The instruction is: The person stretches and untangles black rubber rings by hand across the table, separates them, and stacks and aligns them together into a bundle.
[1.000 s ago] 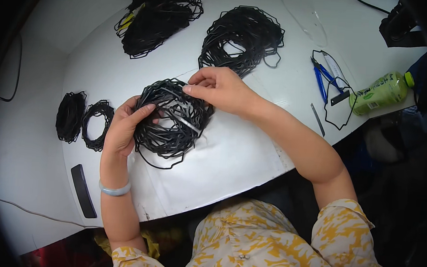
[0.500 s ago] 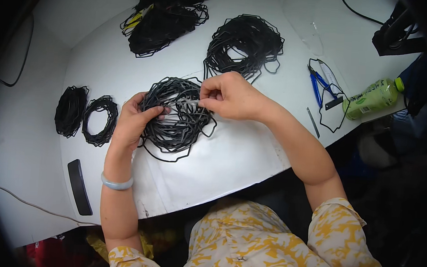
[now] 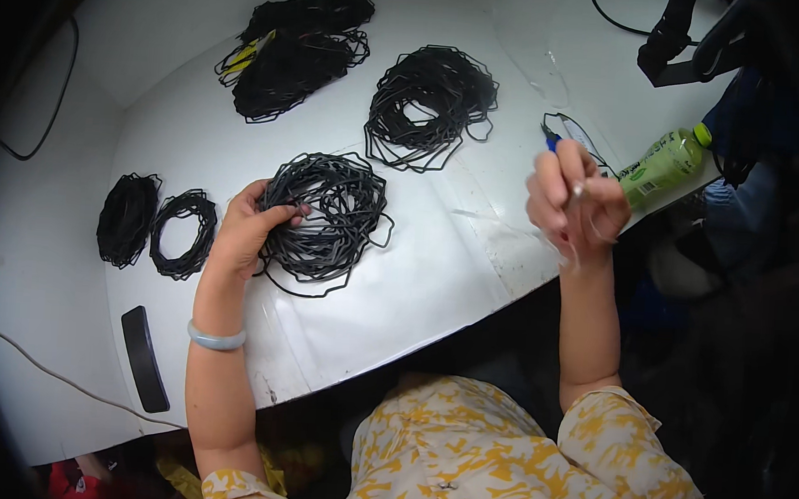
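Yellow patterned sleeves, pale bangle [image 3: 216,338]

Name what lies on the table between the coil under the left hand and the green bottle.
In the head view, only bare white table separates the coil from the green bottle.

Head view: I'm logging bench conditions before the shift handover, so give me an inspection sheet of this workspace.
Surface: white table, scuffed near its front edge.
Job's things: black cord coil lying on the table.
Clutter: two small black coils, large coil, tangled black pile with a yellow piece, green bottle, blue-handled tool, flat black bar.
Grippers: left hand grips the coil's edge; right hand raised off the table, pinching a small thin piece, too small to identify.
Cables: thin black cable at the far edge; thin pale wire at the left.
Surroundings: dark; nothing seen clearly.
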A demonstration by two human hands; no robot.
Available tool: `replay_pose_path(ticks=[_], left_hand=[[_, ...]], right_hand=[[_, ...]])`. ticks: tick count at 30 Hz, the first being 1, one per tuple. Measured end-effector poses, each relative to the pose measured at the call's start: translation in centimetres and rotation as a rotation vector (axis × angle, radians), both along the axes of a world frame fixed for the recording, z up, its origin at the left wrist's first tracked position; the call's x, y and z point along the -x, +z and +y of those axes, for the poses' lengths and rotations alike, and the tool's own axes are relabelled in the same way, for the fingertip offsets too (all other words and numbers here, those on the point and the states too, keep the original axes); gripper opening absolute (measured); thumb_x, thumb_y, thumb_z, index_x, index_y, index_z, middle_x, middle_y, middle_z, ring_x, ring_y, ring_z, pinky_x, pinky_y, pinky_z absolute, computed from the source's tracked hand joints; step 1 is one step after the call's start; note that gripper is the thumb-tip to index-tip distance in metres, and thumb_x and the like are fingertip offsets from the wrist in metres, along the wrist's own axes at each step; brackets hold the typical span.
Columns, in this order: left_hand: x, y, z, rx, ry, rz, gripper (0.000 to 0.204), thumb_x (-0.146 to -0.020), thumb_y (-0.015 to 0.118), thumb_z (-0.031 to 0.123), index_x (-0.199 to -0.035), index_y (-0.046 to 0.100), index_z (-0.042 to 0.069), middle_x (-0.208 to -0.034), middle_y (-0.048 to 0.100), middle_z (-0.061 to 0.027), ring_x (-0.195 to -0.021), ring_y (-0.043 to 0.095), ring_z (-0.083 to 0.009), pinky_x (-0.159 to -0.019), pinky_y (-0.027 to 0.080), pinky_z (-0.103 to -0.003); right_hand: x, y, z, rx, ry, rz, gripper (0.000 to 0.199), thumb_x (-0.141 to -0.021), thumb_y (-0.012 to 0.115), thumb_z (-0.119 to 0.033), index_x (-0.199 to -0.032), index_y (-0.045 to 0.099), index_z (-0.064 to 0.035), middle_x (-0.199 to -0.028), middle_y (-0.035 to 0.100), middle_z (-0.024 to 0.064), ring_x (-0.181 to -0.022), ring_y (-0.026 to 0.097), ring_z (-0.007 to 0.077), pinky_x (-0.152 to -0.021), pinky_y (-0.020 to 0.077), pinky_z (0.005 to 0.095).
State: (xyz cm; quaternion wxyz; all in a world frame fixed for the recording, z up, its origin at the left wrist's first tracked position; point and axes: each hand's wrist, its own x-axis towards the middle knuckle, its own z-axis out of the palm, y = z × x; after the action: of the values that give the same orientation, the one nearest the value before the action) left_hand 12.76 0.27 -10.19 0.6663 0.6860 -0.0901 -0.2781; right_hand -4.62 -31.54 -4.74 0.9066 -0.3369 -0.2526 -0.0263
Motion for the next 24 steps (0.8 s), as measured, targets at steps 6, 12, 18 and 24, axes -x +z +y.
replay_pose_path(ticks=[6,12,18,24], left_hand=[[-0.2,0.5,0.1,0.139,-0.058,0.074,0.038,-0.080,0.059,-0.006,-0.117,0.051,-0.009,-0.097,0.068,-0.0176,-0.082,0.067,-0.0174,-0.079,0.055,-0.026],[0.0,1.3,-0.6,0.156,-0.023,-0.002,0.036,-0.088,0.065,0.017,-0.116,0.057,-0.005,-0.100,0.068,-0.0123,-0.087,0.066,-0.0163,-0.082,0.053,-0.028],[-0.7,0.4,0.2,0.165,0.021,0.088,0.041,-0.098,0.049,0.035,-0.109,0.061,-0.003,-0.093,0.068,-0.0115,-0.079,0.065,-0.0153,-0.075,0.054,-0.027],[-0.9,-0.2,0.4,0.199,0.041,0.171,0.042,-0.101,0.043,0.034,-0.106,0.061,-0.004,-0.090,0.068,-0.0122,-0.078,0.066,-0.0152,-0.073,0.054,-0.026]], right_hand=[[13.6,-2.4,-6.3,0.808,-0.101,0.460,0.009,-0.078,0.062,-0.002,-0.084,0.059,0.0039,-0.093,0.066,0.0200,-0.069,0.064,0.0167,-0.053,0.0490,0.0232],[13.3,-2.0,-2.8,1.343,-0.361,0.692,0.021,-0.078,0.073,-0.009,-0.097,0.068,-0.0015,-0.092,0.067,0.0055,-0.077,0.060,0.0075,-0.065,0.0473,0.0212],[1.0,-0.1,4.7,1.334,-0.442,0.117,0.011,-0.079,0.071,-0.010,-0.086,0.067,-0.0021,-0.082,0.067,0.0050,-0.074,0.060,0.0120,-0.061,0.0466,0.0248],[-8.9,-1.8,9.7,1.528,-0.513,-0.341,0.020,-0.074,0.077,-0.018,-0.085,0.068,-0.0044,-0.082,0.063,0.0051,-0.084,0.054,0.0212,-0.066,0.0457,0.0316]])
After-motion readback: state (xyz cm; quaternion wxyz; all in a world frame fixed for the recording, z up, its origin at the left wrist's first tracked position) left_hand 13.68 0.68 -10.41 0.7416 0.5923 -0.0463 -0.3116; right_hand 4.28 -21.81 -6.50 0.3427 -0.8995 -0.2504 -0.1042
